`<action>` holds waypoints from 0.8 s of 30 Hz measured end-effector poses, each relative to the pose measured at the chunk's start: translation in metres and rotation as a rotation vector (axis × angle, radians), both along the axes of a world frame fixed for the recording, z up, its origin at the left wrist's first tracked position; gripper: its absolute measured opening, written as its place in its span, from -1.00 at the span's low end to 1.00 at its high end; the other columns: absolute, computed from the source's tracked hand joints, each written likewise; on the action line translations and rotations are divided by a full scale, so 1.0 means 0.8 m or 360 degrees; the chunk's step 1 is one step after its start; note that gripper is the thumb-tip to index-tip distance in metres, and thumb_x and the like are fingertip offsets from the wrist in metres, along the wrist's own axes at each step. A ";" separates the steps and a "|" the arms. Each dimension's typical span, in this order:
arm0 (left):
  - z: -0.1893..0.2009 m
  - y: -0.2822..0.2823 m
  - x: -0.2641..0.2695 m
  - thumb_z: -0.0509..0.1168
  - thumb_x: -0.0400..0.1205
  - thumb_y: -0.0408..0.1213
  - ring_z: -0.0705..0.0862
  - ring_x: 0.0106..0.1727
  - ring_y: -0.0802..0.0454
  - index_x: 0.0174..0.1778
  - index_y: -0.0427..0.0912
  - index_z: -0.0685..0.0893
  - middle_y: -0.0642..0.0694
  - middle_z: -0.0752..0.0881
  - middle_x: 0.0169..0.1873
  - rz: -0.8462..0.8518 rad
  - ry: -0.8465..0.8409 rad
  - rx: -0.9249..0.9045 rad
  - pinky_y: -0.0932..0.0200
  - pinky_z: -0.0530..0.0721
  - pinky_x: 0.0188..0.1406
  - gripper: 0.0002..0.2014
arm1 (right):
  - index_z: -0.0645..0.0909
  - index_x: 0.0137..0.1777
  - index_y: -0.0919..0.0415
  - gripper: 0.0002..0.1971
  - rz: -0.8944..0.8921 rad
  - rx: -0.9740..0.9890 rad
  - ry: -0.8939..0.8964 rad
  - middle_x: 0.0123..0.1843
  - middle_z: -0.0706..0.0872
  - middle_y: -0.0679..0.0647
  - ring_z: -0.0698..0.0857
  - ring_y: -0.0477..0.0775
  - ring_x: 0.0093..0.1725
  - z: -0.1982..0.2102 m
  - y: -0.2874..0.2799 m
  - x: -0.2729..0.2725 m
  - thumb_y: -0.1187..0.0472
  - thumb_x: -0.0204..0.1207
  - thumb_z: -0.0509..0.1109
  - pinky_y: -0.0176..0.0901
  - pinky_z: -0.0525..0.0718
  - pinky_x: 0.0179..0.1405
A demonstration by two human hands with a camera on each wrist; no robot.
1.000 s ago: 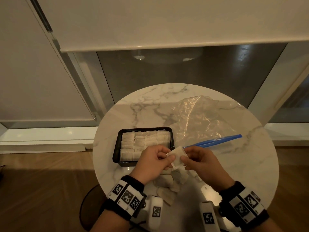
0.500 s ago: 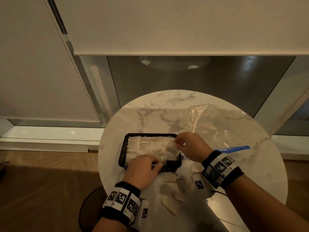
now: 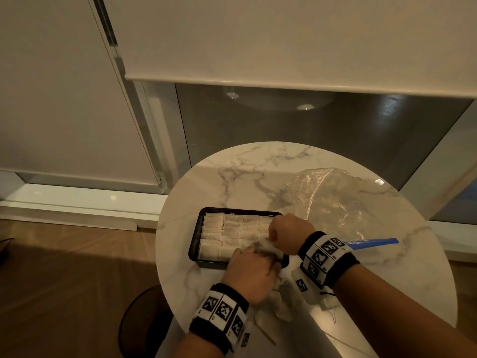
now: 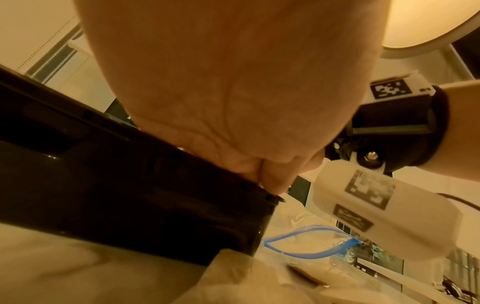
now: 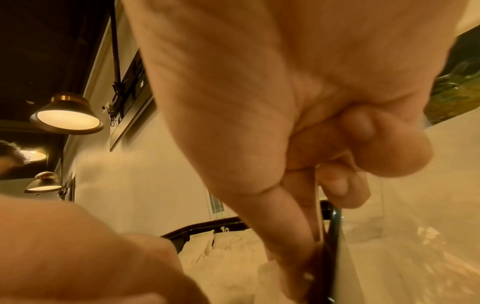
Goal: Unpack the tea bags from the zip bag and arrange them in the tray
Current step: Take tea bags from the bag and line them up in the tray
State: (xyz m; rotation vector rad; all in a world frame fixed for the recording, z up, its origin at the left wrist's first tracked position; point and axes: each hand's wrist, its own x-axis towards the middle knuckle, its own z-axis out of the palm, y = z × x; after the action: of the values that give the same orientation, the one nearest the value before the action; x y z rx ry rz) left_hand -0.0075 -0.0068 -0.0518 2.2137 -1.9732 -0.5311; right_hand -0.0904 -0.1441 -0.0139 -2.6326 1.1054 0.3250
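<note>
A black tray (image 3: 194, 245) on the marble table holds rows of white tea bags (image 3: 227, 232). My right hand (image 3: 273, 240) is over the tray's near right corner. In the right wrist view its thumb and fingers (image 5: 335, 185) pinch a thin white tea bag (image 5: 317, 205) edge-on beside the tray's right wall. My left hand (image 3: 258, 251) reaches over the near rim next to it, fingers on the packed bags, tips hidden. The left wrist view shows its palm (image 4: 233, 102) above the tray's wall (image 4: 130, 195). The clear zip bag (image 3: 330, 202) with a blue zip (image 3: 371, 243) lies right of the tray.
Several loose tea bags (image 3: 284, 303) lie on the table between my wrists, near the front edge. The round marble table (image 3: 232, 177) stands close to a window with a lowered blind. Wooden floor lies to the left, with a dark round object (image 3: 139, 324) under the table's edge.
My right hand carried the tea bag from in front of the tray to its far right, then down to the near right corner. My left hand moved onto the tray and slid right.
</note>
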 end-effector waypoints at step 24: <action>-0.003 -0.001 0.000 -0.09 0.78 0.12 0.51 0.30 -0.04 0.13 0.03 0.66 -0.03 0.72 0.15 0.0065 -0.0037 0.0005 -0.17 0.39 0.34 -0.56 | 0.75 -0.04 -0.02 -0.87 0.0117 -0.0003 0.0091 0.07 0.77 0.01 0.72 0.11 0.05 0.015 -0.012 0.013 0.20 0.52 0.42 -0.12 0.66 -0.04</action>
State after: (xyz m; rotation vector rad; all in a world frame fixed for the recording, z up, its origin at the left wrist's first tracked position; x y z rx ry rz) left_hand -0.0078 -0.0079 -0.0541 2.2668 -1.9348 -0.5057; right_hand -0.0798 -0.1539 -0.0022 -2.6858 1.0284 0.4164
